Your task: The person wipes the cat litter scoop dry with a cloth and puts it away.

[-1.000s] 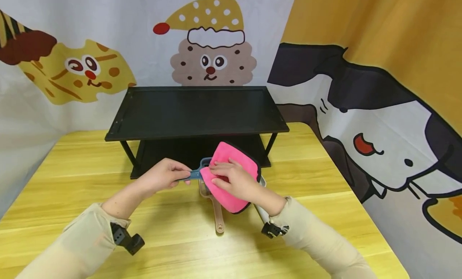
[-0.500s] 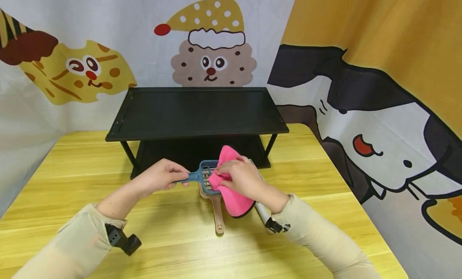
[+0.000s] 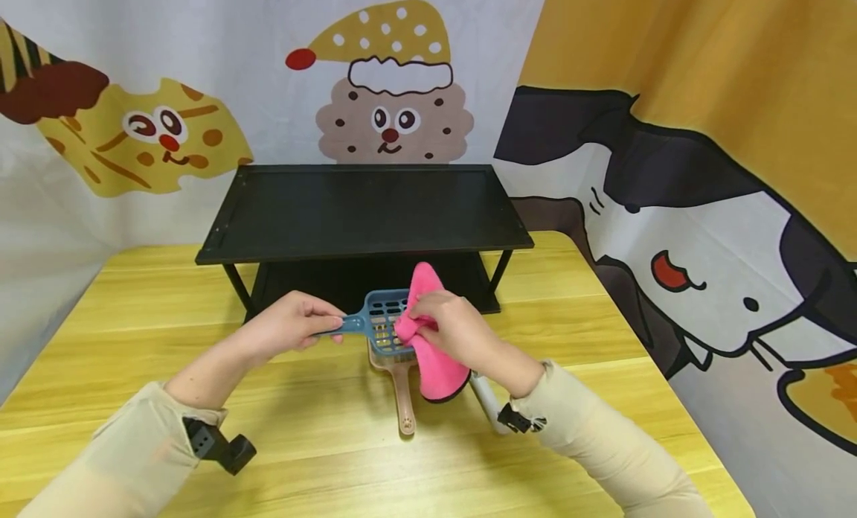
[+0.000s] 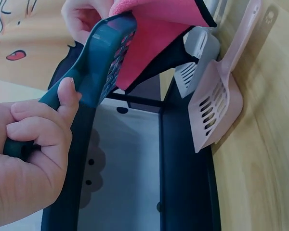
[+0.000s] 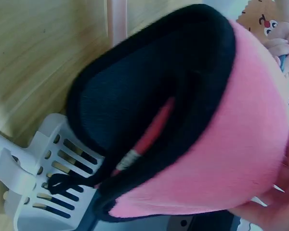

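Note:
My left hand (image 3: 294,324) grips the handle of a blue slotted litter scoop (image 3: 376,302), its head pointing right above the table. With my right hand (image 3: 462,332) I pinch a pink cloth (image 3: 442,373) with black edging, bunched over the right side of the scoop's head. The rest of the cloth hangs below my fingers; in the right wrist view its dark underside (image 5: 125,101) shows. Left-hand fingers curl round the handle in the left wrist view, where the scoop's head (image 4: 103,53) meets the cloth.
A pinkish-beige litter scoop (image 3: 404,399) lies below the blue one, handle toward me. Right of it lies a pale grey scoop (image 5: 62,168), partly behind the cloth. A black two-tier shelf (image 3: 368,213) stands behind on the wood-grain table (image 3: 281,443).
The cloth, earlier spread over the scoop under my right hand, is now bunched in my fingers at the scoop's right side. More of the slotted head shows.

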Tool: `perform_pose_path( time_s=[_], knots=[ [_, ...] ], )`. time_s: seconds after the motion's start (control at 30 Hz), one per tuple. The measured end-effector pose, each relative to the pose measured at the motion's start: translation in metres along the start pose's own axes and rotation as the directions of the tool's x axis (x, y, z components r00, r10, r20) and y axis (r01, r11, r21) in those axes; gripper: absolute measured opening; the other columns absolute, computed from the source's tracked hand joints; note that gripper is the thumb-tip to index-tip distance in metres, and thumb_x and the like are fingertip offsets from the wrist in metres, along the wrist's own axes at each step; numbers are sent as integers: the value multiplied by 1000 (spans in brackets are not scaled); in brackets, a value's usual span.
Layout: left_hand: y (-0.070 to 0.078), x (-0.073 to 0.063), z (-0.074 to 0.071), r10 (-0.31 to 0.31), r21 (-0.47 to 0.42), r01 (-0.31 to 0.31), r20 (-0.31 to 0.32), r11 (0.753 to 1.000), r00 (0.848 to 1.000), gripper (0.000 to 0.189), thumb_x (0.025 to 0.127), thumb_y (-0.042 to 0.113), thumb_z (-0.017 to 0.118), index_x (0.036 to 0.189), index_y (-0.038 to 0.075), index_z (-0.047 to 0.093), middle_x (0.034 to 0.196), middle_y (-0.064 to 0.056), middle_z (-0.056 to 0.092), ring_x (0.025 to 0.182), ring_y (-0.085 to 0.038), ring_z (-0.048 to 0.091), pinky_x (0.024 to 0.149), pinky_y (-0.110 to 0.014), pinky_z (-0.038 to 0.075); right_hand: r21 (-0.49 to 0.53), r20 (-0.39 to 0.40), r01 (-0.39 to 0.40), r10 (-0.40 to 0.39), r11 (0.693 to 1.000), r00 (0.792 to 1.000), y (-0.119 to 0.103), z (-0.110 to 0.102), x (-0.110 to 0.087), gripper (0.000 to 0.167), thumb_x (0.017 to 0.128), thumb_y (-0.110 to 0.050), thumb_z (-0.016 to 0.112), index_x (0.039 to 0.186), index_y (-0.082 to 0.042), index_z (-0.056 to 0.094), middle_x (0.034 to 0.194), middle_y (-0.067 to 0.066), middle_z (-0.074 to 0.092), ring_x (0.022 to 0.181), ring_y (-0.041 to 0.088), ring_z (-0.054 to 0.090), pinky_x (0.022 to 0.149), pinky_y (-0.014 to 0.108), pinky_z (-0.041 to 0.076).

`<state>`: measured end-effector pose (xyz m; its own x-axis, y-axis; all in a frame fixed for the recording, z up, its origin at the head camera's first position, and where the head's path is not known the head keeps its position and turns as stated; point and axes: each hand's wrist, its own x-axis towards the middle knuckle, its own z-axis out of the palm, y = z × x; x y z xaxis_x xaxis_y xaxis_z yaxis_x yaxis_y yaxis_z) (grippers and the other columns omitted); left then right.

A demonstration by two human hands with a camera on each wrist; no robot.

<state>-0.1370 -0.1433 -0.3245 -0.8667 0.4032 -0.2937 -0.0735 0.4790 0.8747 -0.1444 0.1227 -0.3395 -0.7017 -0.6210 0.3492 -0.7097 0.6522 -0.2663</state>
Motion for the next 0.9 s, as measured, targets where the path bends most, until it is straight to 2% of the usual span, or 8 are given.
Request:
perform_pose_path(
  time_s=[0.23, 0.33, 0.43, 0.5, 0.6, 0.7, 0.8, 0.9],
  knots=[
    [2, -2, -4, 23, 13, -24, 13, 1000, 1000, 25, 95, 16, 53, 106, -1, 67, 76, 0, 66, 44, -8, 33, 45, -20, 29, -11, -154, 52, -53, 999, 987, 6, -4, -6, 17, 73, 5, 73, 85, -6, 71, 85, 4, 69, 81, 16, 56, 69, 22, 51],
    [3, -3, -4, 31, 46, -33, 26, 998, 999, 23, 95, 15, 54, 103, -1, 68, 66, 2, 60, 43, -8, 33, 43, -20, 28, -30, -184, 51, -56, 998, 981, 10, -9, -7, 17, 72, 4, 74, 85, -6, 71, 85, 4, 69, 80, 17, 56, 68, 23, 51],
    [3, -5, -6, 32, 84, -35, 35, 996, 999, 21, 94, 15, 56, 98, 0, 70, 55, 4, 47, 41, -9, 30, 42, -20, 26, -30, -207, 28, -34, 999, 978, 15, -15, -6, 17, 72, 3, 76, 85, -6, 71, 84, 4, 69, 80, 17, 57, 68, 25, 52],
    [3, -7, -8, 37, 105, -42, 46, 994, 998, 20, 93, 14, 57, 95, -1, 70, 52, 4, 39, 41, -9, 29, 42, -20, 25, -5, -224, 14, -14, 1000, 974, 17, -19, -3, 16, 73, 1, 76, 86, -6, 70, 85, 4, 69, 80, 17, 57, 69, 26, 52],
    [3, -7, -7, 51, 108, -60, 89, 992, 995, 19, 92, 13, 57, 92, -2, 69, 53, 4, 40, 42, -8, 29, 42, -19, 25, 64, -236, 21, -5, 998, 972, 13, -21, 5, 17, 74, 0, 76, 89, -6, 69, 88, 5, 68, 83, 17, 58, 72, 28, 52],
    [4, -5, -2, 94, 118, -110, 129, 987, 987, 19, 92, 14, 58, 89, -1, 69, 55, 4, 41, 43, -6, 29, 42, -19, 25, 101, -170, 37, -19, 994, 985, 4, -17, 13, 21, 77, -8, 75, 98, -8, 68, 96, 4, 68, 87, 16, 59, 76, 28, 52],
    [7, -2, 3, 145, 139, -163, 131, 977, 981, 18, 92, 16, 59, 87, 2, 70, 54, 4, 40, 42, -6, 29, 42, -18, 25, 97, -17, 18, -16, 995, 1000, -4, -11, 17, 32, 81, -19, 74, 111, -11, 64, 106, 3, 67, 89, 14, 59, 78, 26, 52],
    [10, -2, 6, 176, 160, -193, 116, 968, 978, 16, 91, 15, 60, 86, 3, 70, 53, 4, 40, 41, -6, 29, 41, -18, 25, 70, 113, -28, 20, 997, 993, -7, -6, 18, 39, 83, -25, 72, 119, -15, 60, 110, 1, 65, 86, 12, 58, 75, 25, 50]
  ],
)
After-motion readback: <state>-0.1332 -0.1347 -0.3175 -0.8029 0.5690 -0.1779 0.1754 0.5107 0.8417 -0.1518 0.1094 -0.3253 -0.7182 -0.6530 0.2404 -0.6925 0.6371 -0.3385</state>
